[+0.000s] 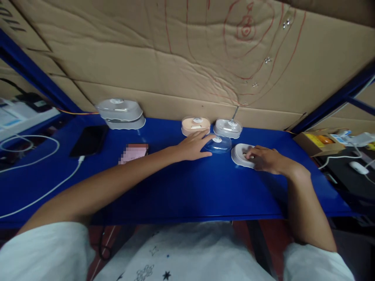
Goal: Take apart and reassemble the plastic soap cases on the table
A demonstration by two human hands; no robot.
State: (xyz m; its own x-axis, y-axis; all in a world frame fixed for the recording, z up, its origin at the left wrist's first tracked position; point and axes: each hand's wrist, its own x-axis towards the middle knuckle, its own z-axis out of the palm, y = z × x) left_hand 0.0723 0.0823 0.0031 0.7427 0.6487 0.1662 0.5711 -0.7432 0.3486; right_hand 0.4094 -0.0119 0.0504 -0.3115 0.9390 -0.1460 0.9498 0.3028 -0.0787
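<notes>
White dish (238, 157) lies just left of the right hand (268, 160), the nearer hand, whose fingers curl over it, grip unclear; the left hand's (191, 148) fingers spread apart at the clear lid's (221, 146) left end.

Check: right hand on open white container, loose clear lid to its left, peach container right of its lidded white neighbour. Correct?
No: the head view shows the peach container left of its lidded white neighbour. Right hand on open white container, loose clear lid to its left: fine.
</notes>
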